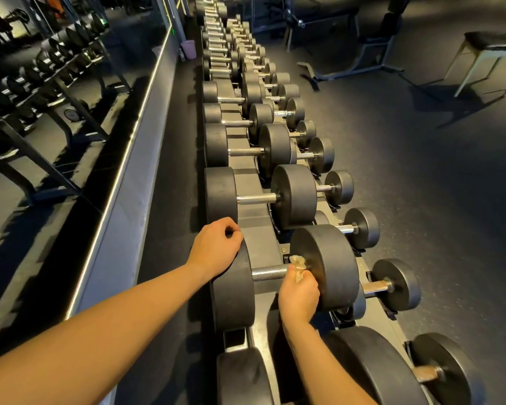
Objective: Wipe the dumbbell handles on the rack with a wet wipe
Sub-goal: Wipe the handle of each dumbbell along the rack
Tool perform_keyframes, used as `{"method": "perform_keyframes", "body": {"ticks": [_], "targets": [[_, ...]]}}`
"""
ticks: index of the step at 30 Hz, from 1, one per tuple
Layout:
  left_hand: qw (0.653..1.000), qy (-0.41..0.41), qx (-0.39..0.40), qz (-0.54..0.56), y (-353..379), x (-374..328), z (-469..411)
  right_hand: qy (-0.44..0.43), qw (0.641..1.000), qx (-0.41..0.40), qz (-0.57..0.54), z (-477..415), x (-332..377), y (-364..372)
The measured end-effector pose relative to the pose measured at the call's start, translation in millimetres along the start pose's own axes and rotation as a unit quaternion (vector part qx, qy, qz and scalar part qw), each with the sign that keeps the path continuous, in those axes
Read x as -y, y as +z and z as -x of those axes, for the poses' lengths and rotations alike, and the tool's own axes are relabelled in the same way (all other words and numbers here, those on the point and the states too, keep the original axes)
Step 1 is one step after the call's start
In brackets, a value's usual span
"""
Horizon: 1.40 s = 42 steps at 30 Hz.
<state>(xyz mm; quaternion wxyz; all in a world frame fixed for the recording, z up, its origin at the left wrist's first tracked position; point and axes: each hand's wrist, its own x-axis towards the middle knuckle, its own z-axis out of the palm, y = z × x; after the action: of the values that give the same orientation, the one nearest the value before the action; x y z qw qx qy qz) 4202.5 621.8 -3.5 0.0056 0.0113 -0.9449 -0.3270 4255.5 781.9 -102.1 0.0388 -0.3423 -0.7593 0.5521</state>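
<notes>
Your right hand (298, 293) is clenched round the wet wipe (298, 266) at the right end of the knurled handle (269, 272). The wipe looks soft and limp, so wrap and squeeze; the dumbbell is likely too heavy to roll. Your left hand (216, 247), loosely curled and grasping nothing, rests on the left head (234, 290). More dumbbells (256, 198) line the rack (260, 249) beyond.

Matt black dumbbell heads (324, 266), knurled shiny metal handle (269, 272), crumpled wipe (298, 266)
</notes>
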Motion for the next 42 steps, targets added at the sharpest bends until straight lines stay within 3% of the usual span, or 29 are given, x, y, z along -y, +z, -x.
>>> {"method": "perform_keyframes", "body": {"ticks": [3,6,9,11,14,15,17,19,20,24,27,28,29,30,33,35,37,39,42], "targets": [[1.000,0.000,0.001,0.001,-0.5,-0.2,1.0,0.029,0.997,0.022,-0.063,5.1,-2.0,1.2],[1.000,-0.002,0.000,-0.001,-0.3,-1.4,0.3,0.023,0.981,0.162,-0.099,23.5,0.3,10.9],[1.000,-0.003,0.000,-0.002,-0.1,-2.0,-0.1,-0.035,0.965,0.259,-0.027,33.3,1.0,13.8],[1.000,-0.005,0.004,-0.001,-0.5,-1.8,-0.1,-0.030,0.979,0.201,0.003,17.2,2.8,4.5],[1.000,-0.004,0.004,0.002,-0.6,-1.3,-0.5,-0.008,0.997,0.068,-0.038,-2.8,9.4,-11.1],[1.000,-0.003,0.004,0.002,-0.6,-1.3,-0.3,-0.036,0.997,0.062,-0.010,0.8,13.8,-11.0],[1.000,-0.005,0.000,0.000,-0.2,-1.7,0.4,-0.126,0.980,0.138,0.069,15.7,20.1,-4.1],[1.000,-0.006,-0.002,-0.001,0.0,-2.2,0.3,-0.220,0.928,0.242,0.177,23.4,24.1,0.2],[1.000,-0.007,-0.002,0.000,0.2,-2.0,0.2,-0.262,0.900,0.255,0.237,19.5,29.5,-3.0],[1.000,-0.008,0.003,0.003,-0.4,-0.3,-0.4,-0.375,0.793,0.186,0.444,-23.7,58.6,-20.3],[1.000,-0.006,0.003,0.006,-1.2,-1.6,0.4,-0.445,0.613,0.204,0.620,-40.5,73.0,-15.6],[1.000,-0.006,0.003,0.005,-1.4,-2.3,0.5,-0.453,0.568,0.240,0.644,-40.5,73.0,-12.1],[1.000,-0.006,0.003,0.005,-1.2,-2.8,0.2,-0.450,0.552,0.292,0.639,-39.5,70.8,-8.8],[1.000,-0.007,0.002,0.004,-1.1,-3.0,0.0,-0.427,0.573,0.354,0.603,-38.1,69.0,-6.0],[1.000,-0.012,-0.002,0.001,-0.3,-2.5,-0.9,-0.313,0.714,0.481,0.401,-28.5,64.6,-2.0],[1.000,-0.013,-0.003,0.002,0.1,-1.7,-1.2,-0.324,0.745,0.474,0.339,-22.9,59.9,-2.8],[1.000,-0.010,-0.001,0.001,-0.1,-1.9,0.3,-0.379,0.731,0.449,0.347,-25.1,52.2,-8.3],[1.000,-0.010,0.003,0.003,-1.6,-2.5,1.2,-0.443,0.683,0.409,0.412,-36.5,47.6,-19.4],[1.000,-0.013,0.010,0.011,-2.1,-3.0,1.2,-0.468,0.629,0.310,0.538,-49.0,46.2,-35.3]]}}
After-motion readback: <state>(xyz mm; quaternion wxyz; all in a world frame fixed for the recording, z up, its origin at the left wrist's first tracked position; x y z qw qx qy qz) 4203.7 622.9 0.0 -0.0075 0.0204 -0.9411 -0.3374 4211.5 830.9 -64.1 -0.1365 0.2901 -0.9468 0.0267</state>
